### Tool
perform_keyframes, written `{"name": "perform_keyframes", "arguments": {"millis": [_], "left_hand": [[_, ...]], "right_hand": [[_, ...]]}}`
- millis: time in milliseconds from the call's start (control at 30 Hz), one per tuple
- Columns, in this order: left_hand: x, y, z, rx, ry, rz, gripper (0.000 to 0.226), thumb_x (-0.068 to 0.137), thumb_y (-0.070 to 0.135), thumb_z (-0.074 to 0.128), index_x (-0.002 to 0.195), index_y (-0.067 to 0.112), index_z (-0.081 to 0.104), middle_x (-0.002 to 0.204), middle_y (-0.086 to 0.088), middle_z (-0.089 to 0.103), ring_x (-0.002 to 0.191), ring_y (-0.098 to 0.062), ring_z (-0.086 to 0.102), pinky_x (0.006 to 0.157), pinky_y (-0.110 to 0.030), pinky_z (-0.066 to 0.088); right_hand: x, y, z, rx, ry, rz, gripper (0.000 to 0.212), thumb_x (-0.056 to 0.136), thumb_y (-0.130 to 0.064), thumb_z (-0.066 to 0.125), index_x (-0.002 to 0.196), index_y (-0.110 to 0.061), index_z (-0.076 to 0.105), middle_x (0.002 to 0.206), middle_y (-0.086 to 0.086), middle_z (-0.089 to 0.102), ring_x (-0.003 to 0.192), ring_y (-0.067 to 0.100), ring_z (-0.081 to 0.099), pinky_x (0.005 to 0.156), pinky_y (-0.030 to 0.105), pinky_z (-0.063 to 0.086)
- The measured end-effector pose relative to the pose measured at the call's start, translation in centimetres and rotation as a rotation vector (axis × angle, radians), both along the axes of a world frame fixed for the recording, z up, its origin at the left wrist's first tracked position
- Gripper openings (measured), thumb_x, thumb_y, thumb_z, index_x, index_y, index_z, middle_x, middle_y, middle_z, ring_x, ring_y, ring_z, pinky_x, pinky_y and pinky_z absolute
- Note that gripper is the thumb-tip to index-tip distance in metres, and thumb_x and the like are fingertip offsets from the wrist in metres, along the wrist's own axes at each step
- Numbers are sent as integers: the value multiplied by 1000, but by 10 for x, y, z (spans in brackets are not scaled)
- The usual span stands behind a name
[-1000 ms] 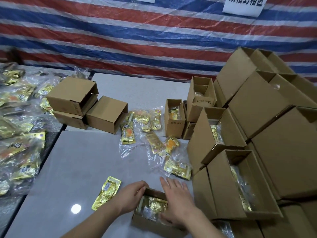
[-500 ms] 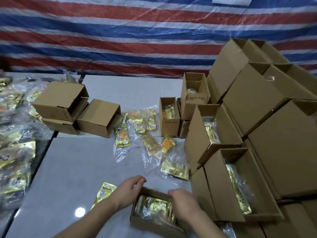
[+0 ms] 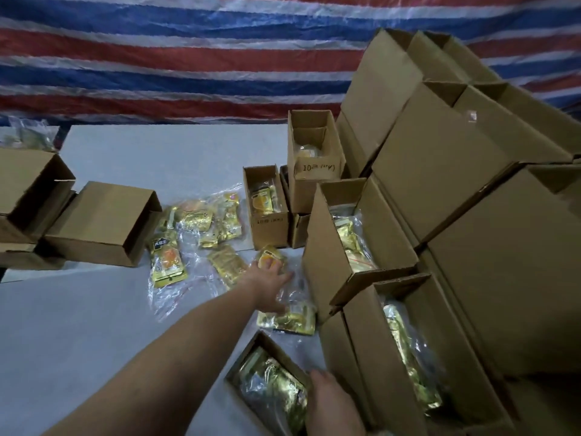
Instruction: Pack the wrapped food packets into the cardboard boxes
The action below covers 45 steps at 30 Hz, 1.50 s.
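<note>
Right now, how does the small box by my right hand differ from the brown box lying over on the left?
The small box stands mouth up with gold packets inside; the left box lies on its side, its mouth facing right and showing nothing inside. The right hand rests on the small box; no hand touches the left one. Both are plain brown cardboard.

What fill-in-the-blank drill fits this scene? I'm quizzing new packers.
1. The left hand reaches over loose packets lying on the ____.
2. The right hand rests at the near box, which holds ____ packets.
3. The backdrop behind the table is striped red, white and ____.

Missing words: table; gold; blue
</note>
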State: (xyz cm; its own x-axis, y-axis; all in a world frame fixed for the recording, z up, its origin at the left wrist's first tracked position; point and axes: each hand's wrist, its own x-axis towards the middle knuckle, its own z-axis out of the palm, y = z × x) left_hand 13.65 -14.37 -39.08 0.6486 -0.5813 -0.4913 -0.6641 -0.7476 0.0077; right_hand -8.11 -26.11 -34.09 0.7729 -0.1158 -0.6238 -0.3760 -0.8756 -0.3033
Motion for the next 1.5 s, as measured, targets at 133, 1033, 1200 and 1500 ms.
{"name": "perform_keyframes", "arguments": {"millis": [133,1033,1200,1500], "left_hand": [[-2,-6,-26,140,30,-83,96,83,78,49,158,31,10,166,-10,-8,151,-42,-3,114,-72,11],[-147,128,-39,-76,-79,571,59,102,39,27,153,9,33,166,-10,14,154,-26,3,123,-50,-4],[-156,144,-31,-205,-33,576,46,104,30,28,133,14,59,158,-2,33,145,-17,29,120,-35,18],[-133,170,-10,-413,25,625,31,98,21,36,115,15,62,123,-3,57,116,-20,55,95,-28,41]], "right_hand": [[3,-3,7,-44,-126,-2,41,99,-29,45,139,-30,39,134,0,53,119,22,58,91,30,45],[115,32,-1,-52,-327,-361,17,101,-9,44,116,-8,51,117,16,66,106,35,65,88,40,53],[174,35,12,-155,-338,-317,24,101,-6,43,125,-2,47,123,18,62,111,36,63,89,45,54],[194,35,19,-181,-446,-227,45,97,-3,49,141,-4,39,132,17,53,115,34,59,93,43,52]]}}
